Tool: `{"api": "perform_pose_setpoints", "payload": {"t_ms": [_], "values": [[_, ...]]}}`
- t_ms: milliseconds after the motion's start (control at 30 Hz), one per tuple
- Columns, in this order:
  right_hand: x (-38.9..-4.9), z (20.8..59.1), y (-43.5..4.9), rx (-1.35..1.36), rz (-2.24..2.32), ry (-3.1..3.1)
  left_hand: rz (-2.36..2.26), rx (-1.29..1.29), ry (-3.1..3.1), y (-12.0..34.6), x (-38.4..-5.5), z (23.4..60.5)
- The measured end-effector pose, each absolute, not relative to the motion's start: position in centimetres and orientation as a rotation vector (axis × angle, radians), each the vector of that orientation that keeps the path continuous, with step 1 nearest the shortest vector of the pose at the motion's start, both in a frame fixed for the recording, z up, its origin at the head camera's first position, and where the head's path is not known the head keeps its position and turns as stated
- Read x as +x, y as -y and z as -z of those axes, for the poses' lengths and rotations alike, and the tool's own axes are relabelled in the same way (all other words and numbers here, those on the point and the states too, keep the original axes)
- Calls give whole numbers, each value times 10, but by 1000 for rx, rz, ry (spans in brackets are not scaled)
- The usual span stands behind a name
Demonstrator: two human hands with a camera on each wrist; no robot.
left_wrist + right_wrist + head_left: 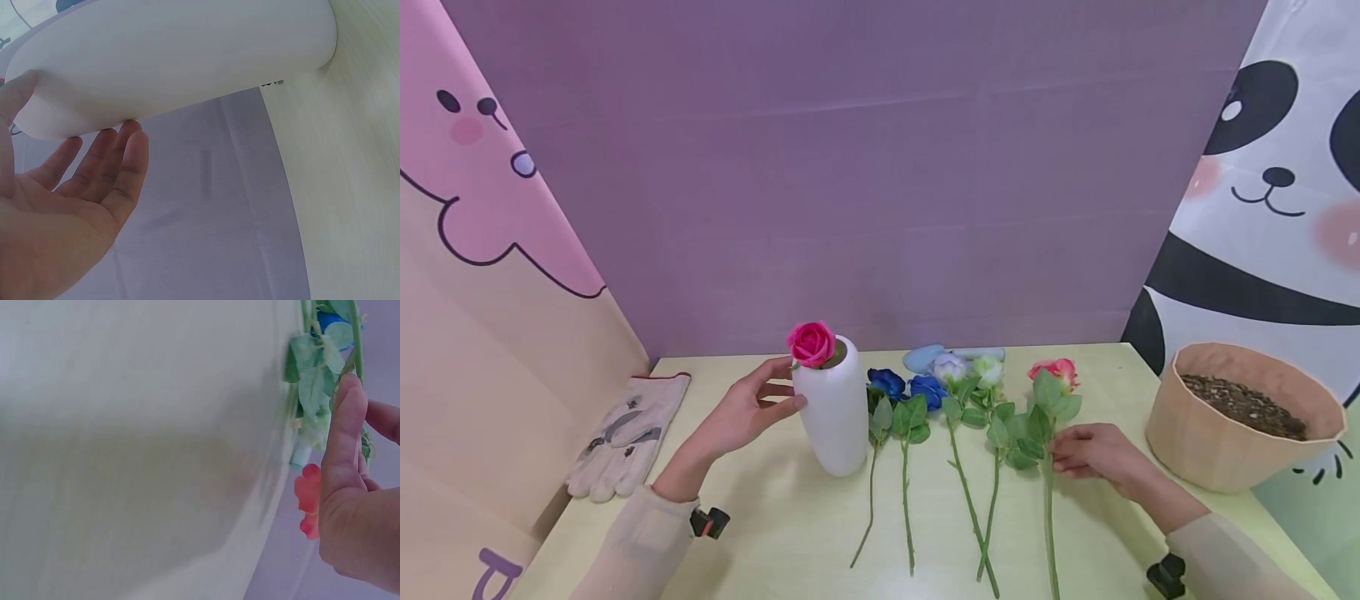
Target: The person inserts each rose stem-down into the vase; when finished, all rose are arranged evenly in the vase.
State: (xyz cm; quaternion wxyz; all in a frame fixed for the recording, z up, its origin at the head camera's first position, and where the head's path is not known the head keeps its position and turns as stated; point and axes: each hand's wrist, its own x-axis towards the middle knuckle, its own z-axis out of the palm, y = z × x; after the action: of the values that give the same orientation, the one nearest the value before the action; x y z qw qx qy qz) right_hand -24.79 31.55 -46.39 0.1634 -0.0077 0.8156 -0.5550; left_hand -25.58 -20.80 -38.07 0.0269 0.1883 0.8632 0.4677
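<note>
L hand [748, 417] is gripping the white vase [833, 421] nr its mouth, thumb spreading apart from the fingers and tips pressing on the side. The vase is standing on the tbl [760, 533], L of center, w/ a pink rose [812, 344] poking out the top. R hand [1097, 454] is pinching a coral flower [1056, 373] by its green stem, just below the leaves, thumb and fingertips closing on it; the bloom is pointing toward the purple backdrop [880, 183]. Btwn the hands, two blue roses [928, 392] are lying nearest the vase, then a pale purple flower [950, 367] and a whitish flower [988, 370], their stems crossing. A blue trowel [922, 359] is lying behind them. Gloves [625, 437] are resting far L; a tan pot [1187, 433] is holding dark soil [1243, 408] far R.
</note>
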Motion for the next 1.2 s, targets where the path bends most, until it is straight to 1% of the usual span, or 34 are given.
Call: {"api": "perform_pose_setpoints", "payload": {"t_ms": [467, 800, 1033, 1200], "values": [[-254, 444, -304, -46, 1657, -2345, -1449, 598, -2657, 209, -256, 381], [-259, 435, -295, -54, 1732, -2375, -1450, 563, -2664, 209, -257, 382], [-263, 433, -288, -48, 1874, -2334, -1470, 609, -2650, 209, -258, 383], [-266, 429, -282, -20, 1957, -2302, -1463, 594, -2656, 209, -258, 383]]}}
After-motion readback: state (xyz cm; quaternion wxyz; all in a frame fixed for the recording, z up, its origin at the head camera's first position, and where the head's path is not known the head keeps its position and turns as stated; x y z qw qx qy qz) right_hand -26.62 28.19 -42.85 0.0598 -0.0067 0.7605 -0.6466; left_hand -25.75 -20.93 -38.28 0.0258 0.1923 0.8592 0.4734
